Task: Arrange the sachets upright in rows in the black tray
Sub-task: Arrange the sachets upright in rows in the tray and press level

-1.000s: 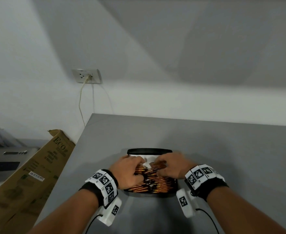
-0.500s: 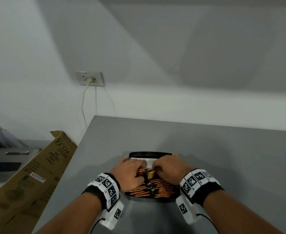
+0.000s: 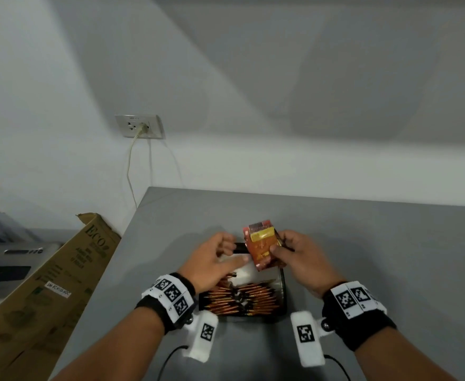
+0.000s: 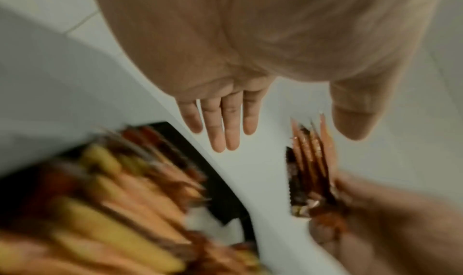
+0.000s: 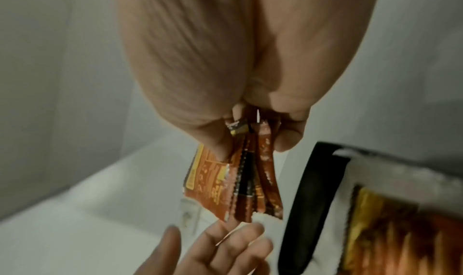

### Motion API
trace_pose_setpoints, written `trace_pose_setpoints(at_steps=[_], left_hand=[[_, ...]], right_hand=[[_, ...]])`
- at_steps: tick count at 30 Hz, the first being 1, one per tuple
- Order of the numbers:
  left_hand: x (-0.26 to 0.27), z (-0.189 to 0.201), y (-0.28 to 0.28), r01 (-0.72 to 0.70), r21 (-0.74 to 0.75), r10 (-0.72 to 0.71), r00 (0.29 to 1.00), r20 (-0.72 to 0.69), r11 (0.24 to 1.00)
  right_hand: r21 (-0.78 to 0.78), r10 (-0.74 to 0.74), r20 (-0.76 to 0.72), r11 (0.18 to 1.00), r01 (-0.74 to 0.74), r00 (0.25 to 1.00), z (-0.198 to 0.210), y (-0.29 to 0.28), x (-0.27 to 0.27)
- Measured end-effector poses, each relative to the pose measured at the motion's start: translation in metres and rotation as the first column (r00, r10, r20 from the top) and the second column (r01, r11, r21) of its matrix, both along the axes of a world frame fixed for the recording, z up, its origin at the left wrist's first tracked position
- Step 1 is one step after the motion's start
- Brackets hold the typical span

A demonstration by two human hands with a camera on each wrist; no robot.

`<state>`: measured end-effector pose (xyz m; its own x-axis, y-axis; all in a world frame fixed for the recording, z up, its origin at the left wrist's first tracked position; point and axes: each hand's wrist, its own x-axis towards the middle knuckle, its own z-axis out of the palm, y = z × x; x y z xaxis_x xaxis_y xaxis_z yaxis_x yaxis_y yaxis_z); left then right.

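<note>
A black tray [image 3: 282, 287] sits on the grey table, its near part packed with rows of upright orange-red sachets [image 3: 242, 299]; its far part shows a white lining [image 3: 249, 273]. My right hand [image 3: 291, 251] pinches a small bundle of sachets [image 3: 261, 247] between thumb and fingers, lifted above the tray's far end. The right wrist view shows the bundle [image 5: 240, 180] hanging from the fingers. My left hand [image 3: 220, 257] hovers over the tray's far left, holding nothing, fingers straight [image 4: 223, 124]. The left wrist view shows the tray's sachets [image 4: 105, 200], blurred, and the held bundle [image 4: 310, 164].
The table [image 3: 363, 257] meets a white wall. A wall socket [image 3: 139, 126] with a plugged cord hangs above the table's left corner. A tilted cardboard box [image 3: 47, 284] leans beside the table's left edge. Wrist cameras with cables sit near the front edge.
Both hands were down in the tray among the sachets. My right hand has since lifted a bundle of sachets up out of the tray, and my left hand has let go and opened.
</note>
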<state>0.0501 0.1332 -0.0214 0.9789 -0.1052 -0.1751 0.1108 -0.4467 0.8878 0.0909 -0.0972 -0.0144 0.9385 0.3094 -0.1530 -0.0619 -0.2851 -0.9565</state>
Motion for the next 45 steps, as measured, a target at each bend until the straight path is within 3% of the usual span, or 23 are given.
trace_pose_setpoints(at_steps=[3,5,7,9,11,12,15,17,20,24,27,30,32,34,36,38,41,45], left_hand=[[0.003,0.015,-0.028,-0.184,-0.39,0.148,0.982,-0.121,0.902],[0.003,0.019,-0.044,-0.289,-0.63,0.17,0.955,-0.244,0.72],[0.003,0.022,-0.053,-0.349,-0.72,0.161,0.934,-0.319,0.6],[0.002,0.023,-0.055,-0.389,-0.732,0.162,0.917,-0.363,0.56],[0.001,0.024,-0.053,-0.4,-0.723,0.167,0.912,-0.374,0.563],[0.0,0.025,-0.052,-0.385,-0.718,0.154,0.917,-0.368,0.579],[-0.004,0.031,-0.055,-0.289,-0.715,0.081,0.947,-0.311,0.637],[-0.008,0.031,-0.06,-0.264,-0.745,0.049,0.953,-0.298,0.613],[-0.01,0.029,-0.062,-0.279,-0.793,0.03,0.949,-0.313,0.542],[-0.012,0.028,-0.06,-0.27,-0.769,0.023,0.949,-0.316,0.58],[-0.014,0.026,-0.057,-0.287,-0.804,-0.005,0.941,-0.339,0.521],[-0.016,0.022,-0.054,-0.344,-0.836,-0.013,0.922,-0.386,0.427],[-0.018,0.022,-0.055,-0.366,-0.827,0.017,0.918,-0.397,0.427],[-0.018,0.022,-0.056,-0.377,-0.809,0.094,0.921,-0.378,0.452],[-0.017,0.02,-0.054,-0.381,-0.794,0.152,0.924,-0.352,0.474],[-0.016,0.016,-0.051,-0.379,-0.777,0.185,0.925,-0.332,0.502],[-0.017,0.012,-0.053,-0.373,-0.756,0.197,0.927,-0.318,0.538],[-0.02,0.01,-0.058,-0.412,-0.717,0.188,0.908,-0.374,0.563]], right_hand=[[0.27,-0.035,-0.141,0.96,0.073,0.989,0.008,0.015,-0.01],[0.36,-0.004,-0.192,0.93,0.074,0.981,0.014,0.026,-0.02],[0.359,-0.017,-0.204,0.929,0.091,0.979,0.021,0.032,-0.028],[0.216,-0.087,-0.117,0.97,0.111,0.989,0.025,0.028,-0.028],[-0.089,-0.037,0.097,0.995,0.046,0.995,0.031,0.018,-0.028],[-0.232,0.087,0.19,0.972,-0.042,0.978,0.035,0.014,-0.028],[-0.558,0.493,0.26,0.778,-0.287,0.83,0.046,0.018,-0.027],[-0.636,0.565,0.286,0.716,-0.287,0.774,0.045,0.024,-0.025],[-0.62,0.508,0.342,0.754,-0.216,0.79,0.043,0.027,-0.022],[-0.621,0.516,0.322,0.748,-0.234,0.794,0.044,0.029,-0.023],[-0.576,0.503,0.324,0.777,-0.255,0.801,0.046,0.029,-0.027],[-0.622,0.566,0.408,0.747,-0.235,0.717,0.039,0.032,-0.029],[-0.631,0.579,0.416,0.739,-0.235,0.701,0.035,0.034,-0.032],[-0.562,0.521,0.349,0.782,-0.271,0.779,0.035,0.029,-0.034],[-0.381,0.367,0.249,0.888,-0.258,0.896,0.038,0.021,-0.034],[-0.177,0.203,0.164,0.969,-0.174,0.965,0.035,0.015,-0.035],[-0.05,0.099,0.113,0.994,-0.094,0.989,0.024,0.012,-0.037],[-0.047,0.034,0.134,0.999,-0.028,0.99,0.02,0.017,-0.04]])
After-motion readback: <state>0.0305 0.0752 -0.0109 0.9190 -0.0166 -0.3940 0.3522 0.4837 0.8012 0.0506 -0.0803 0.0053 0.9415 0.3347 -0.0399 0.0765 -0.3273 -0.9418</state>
